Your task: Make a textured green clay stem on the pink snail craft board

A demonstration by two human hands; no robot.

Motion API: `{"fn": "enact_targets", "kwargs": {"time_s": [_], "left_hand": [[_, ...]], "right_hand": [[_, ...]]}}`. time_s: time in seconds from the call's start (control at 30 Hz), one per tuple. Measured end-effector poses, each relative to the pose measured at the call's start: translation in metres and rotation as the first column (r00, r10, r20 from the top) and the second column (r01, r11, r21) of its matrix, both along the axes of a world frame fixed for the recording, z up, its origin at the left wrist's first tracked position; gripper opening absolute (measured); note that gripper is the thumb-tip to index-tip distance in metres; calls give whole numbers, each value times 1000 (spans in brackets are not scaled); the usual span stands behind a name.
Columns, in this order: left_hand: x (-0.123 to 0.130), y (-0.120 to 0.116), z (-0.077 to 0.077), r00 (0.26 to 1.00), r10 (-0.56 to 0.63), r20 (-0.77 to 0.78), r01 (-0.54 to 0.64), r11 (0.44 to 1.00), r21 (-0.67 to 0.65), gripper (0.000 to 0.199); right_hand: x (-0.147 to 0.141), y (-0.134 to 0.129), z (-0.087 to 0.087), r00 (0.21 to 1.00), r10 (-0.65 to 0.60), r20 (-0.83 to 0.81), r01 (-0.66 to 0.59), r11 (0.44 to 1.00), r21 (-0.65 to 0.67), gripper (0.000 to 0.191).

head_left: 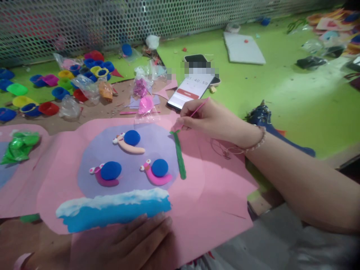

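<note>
My right hand pinches a thin pink stick at the top of a green clay stem; the stick's lower tip is hidden by my fingers. Flat on the pink paper lies my left hand, fingers stretched out, along the lower edge of a blue clay strip with a white top. Between the hands, three clay snails with blue shells are on a lilac oval: a peach one, a magenta one and a pink one.
Behind the paper lie several coloured clay tubs and bagged clay. A phone showing a timer stands beyond my right hand. A white board lies farther back, below a perforated metal panel. Bagged green clay sits left.
</note>
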State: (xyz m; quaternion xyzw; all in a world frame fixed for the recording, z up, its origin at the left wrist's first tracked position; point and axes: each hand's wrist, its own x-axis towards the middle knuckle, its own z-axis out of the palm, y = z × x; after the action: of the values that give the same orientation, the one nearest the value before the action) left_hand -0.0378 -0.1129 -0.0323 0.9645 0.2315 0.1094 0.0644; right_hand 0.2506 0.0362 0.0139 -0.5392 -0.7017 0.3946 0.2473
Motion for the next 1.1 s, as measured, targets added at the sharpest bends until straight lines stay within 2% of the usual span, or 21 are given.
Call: {"fn": "enact_targets", "kwargs": {"time_s": [0.13,0.5,0.6,0.7,0.87,1.1], "left_hand": [[-2,6,5,989,-111,-96,111,994,0,35],[-2,5,5,994,-72,-88,73,997,16,34],[0,4,4,995,-79,-69,79,997,5,34],[2,3,4,1000,-18,-9,18,1000,-16,34],[-1,0,3,995,-70,-74,67,997,-41,35],[-2,-4,-2,1000,1,-24,-2,998,-64,34]], "right_hand": [[0,0,0,1000,-13,-5,13,1000,-13,16],[0,0,0,997,-18,-73,16,999,-29,16],[0,0,0,999,-21,-33,20,1000,-23,16],[0,1,0,1000,-21,0,21,1000,-13,17],[-1,1,2,999,-19,-39,19,1000,-10,15],[-1,-1,6,998,-43,55,40,998,53,20]]}}
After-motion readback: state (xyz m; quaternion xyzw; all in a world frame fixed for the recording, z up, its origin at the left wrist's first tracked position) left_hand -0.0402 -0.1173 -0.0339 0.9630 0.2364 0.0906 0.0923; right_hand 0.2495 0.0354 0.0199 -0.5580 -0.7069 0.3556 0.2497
